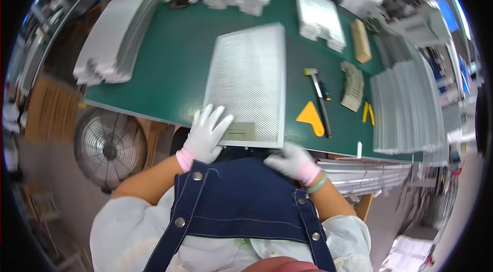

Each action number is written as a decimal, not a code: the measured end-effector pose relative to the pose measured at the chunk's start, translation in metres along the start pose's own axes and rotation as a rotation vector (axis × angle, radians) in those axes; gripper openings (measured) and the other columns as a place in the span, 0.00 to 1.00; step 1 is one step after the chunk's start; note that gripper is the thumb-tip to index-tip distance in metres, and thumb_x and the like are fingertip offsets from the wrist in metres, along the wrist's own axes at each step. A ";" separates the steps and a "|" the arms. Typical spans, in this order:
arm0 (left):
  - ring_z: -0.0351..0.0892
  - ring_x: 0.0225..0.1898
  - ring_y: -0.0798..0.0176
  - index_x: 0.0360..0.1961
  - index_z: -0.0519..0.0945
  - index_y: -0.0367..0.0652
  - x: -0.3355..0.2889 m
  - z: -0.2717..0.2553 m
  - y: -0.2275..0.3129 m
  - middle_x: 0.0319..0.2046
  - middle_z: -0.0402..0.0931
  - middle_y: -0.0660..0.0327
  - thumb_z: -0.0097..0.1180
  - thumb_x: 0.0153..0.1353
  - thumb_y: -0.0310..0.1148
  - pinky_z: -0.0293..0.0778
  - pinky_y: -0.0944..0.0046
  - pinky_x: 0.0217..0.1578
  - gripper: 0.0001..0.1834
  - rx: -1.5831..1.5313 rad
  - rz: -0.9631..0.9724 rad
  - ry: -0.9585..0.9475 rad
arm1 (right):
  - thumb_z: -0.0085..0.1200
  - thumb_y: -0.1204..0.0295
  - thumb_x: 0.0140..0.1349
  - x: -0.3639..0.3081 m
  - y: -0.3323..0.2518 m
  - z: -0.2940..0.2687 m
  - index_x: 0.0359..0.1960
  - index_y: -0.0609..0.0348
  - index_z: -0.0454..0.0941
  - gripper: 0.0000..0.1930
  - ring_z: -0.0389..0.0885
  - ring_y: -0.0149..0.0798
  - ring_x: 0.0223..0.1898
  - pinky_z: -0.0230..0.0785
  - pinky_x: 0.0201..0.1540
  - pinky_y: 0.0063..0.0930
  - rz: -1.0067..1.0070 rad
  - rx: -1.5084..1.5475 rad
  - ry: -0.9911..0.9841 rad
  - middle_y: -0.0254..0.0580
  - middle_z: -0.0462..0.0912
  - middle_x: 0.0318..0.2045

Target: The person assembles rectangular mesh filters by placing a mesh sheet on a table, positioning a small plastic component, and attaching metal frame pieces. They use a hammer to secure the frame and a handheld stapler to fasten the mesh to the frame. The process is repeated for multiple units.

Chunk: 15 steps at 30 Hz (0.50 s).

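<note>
“Silver mesh fills the framed panel [248, 77], which lies on the green table [174, 66], its near edge beside the table's own. How do the worker's hands stand?”

“The left hand [206, 134] rests with fingers spread over the near left corner, not clenched, its thumb just beside an olive-grey plate [247, 129]. The right hand [291, 161] is close to the near right corner, but blurred; whether it touches or grasps anything, nobody could tell.”

“And handling it well?”

“Best, probably, to bear on the rigid border rather than the mesh, which looks easy to dent. Both near corners deserve even support, so that the panel stays level. The hammer [320, 101] and yellow scraper [310, 117] lie to its right; a careless swing might catch them.”

“Any brand or lettering?”

“None that can be read. The plate carries a thin dark line; slot or printed mark, they cannot say. No writing is legible on the hammer, the scraper or the yellow pliers [365, 111].”
</note>
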<state>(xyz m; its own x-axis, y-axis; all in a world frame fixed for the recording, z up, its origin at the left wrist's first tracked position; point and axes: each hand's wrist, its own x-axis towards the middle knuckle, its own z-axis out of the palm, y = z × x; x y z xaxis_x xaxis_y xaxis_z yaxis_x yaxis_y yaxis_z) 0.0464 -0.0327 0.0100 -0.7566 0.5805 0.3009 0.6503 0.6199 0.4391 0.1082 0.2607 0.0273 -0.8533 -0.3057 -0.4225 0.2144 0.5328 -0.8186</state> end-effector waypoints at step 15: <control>0.68 0.57 0.33 0.51 0.74 0.35 0.015 0.014 -0.024 0.53 0.70 0.41 0.60 0.47 0.29 0.66 0.44 0.59 0.27 0.034 0.156 0.162 | 0.55 0.66 0.65 -0.293 -0.002 -0.177 0.54 0.68 0.75 0.20 0.81 0.35 0.45 0.74 0.52 0.31 -0.438 0.476 1.774 0.43 0.82 0.43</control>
<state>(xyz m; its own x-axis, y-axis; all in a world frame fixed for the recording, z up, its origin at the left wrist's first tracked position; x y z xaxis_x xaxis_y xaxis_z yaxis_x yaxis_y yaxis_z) 0.0201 -0.0315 -0.0077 -0.6459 0.5804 0.4959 0.7603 0.5480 0.3489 0.2740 0.4885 0.2219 -0.2461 0.8830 0.3996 -0.2937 0.3250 -0.8990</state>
